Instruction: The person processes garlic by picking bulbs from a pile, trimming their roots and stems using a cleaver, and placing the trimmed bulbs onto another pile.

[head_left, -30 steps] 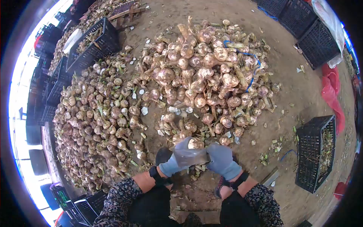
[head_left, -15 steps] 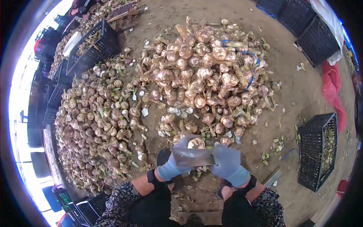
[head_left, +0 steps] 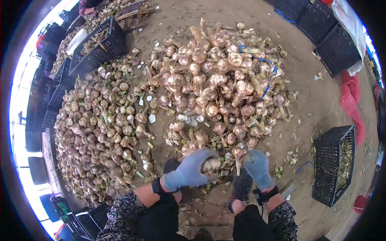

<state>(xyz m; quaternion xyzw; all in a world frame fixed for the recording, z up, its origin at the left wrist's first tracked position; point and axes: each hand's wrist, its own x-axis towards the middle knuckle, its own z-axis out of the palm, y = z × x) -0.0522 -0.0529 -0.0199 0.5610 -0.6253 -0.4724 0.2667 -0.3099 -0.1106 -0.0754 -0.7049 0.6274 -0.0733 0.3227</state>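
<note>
My left hand (head_left: 192,169), in a grey-blue glove, is wrapped round a garlic bulb (head_left: 210,165) whose pale side faces right. To its right, my gloved right hand (head_left: 258,168) has curled fingers close to a garlic bulb with a stem (head_left: 238,154); what it holds is hidden, and no blade can be made out. A gap separates the two hands. Just beyond them lies a large heap of garlic with stems (head_left: 217,76), a blue strap (head_left: 270,72) across its right side.
A second garlic heap (head_left: 96,132) spreads at the left, with a black crate (head_left: 98,48) behind it. Another black crate (head_left: 333,164) holding trimmings stands at the right. Stacked crates (head_left: 337,48) and red netting (head_left: 351,100) are at the upper right. Part of another person shows at top left.
The wide blade seen between my hands is no longer visible. My hands have moved apart, the right one outward and turned. The left still holds a bulb.
</note>
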